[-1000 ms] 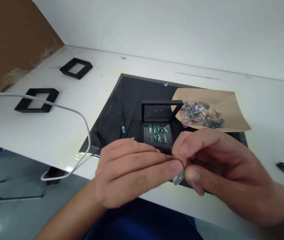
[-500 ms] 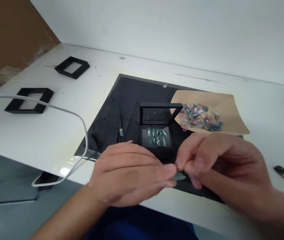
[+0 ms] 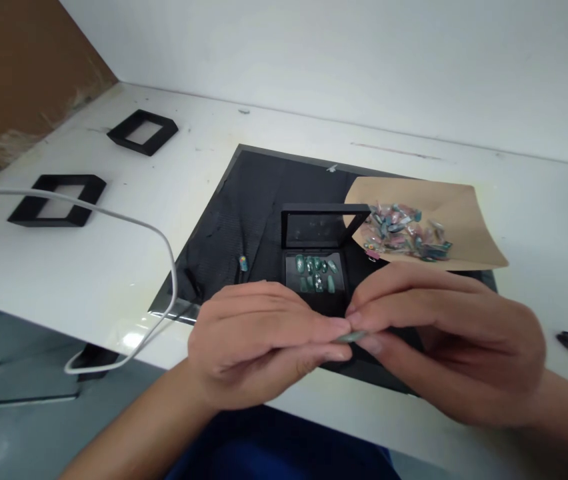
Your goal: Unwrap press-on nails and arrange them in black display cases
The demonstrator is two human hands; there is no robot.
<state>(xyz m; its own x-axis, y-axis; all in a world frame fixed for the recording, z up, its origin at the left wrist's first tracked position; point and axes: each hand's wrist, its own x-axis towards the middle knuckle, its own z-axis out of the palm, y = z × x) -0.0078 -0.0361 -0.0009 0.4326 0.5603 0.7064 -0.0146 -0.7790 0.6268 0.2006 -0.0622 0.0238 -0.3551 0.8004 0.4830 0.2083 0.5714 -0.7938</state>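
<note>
Both hands are pinching one small green nail point(image 3: 351, 336) between them, left hand point(image 3: 259, 340) and right hand point(image 3: 444, 340) fingertip to fingertip. Just beyond them the open black box point(image 3: 317, 267) is holding several nails already; a heap point(image 3: 407, 233) is waiting beyond the right hand.

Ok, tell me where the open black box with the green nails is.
The black box sits mid-frame in the head view on the dark mat, just beyond both hands' fingertips, with the brown paper of loose nails to its right.
</note>
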